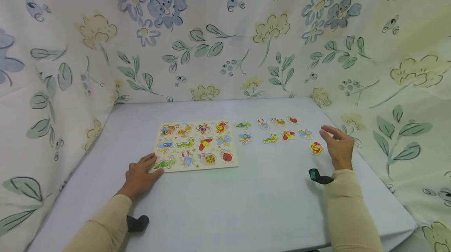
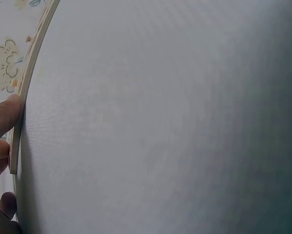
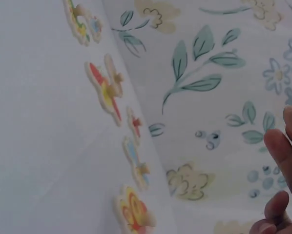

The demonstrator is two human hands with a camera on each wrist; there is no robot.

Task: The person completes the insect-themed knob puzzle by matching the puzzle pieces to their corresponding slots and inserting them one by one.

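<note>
A wooden insect puzzle board [image 1: 193, 165] lies flat on the table, left of centre, covered in colourful insect pictures. My left hand [image 1: 139, 175] rests at its near left corner, thumb along the front edge and fingers at the left side; the board's edge [image 2: 32, 58] also shows in the left wrist view. My right hand [image 1: 339, 148] hovers with nothing between its fingers, beside a red-and-yellow butterfly piece [image 1: 316, 148]. That piece has a small knob, blurred in the right wrist view.
Between board and right hand lie several loose insect pieces, among them a green caterpillar [image 1: 270, 138], a red moth [image 1: 288, 135], a snail [image 1: 278, 121] and a ladybird [image 1: 292, 120]. A floral curtain [image 1: 211, 64] encloses the white table [image 1: 239, 213] at the back and sides.
</note>
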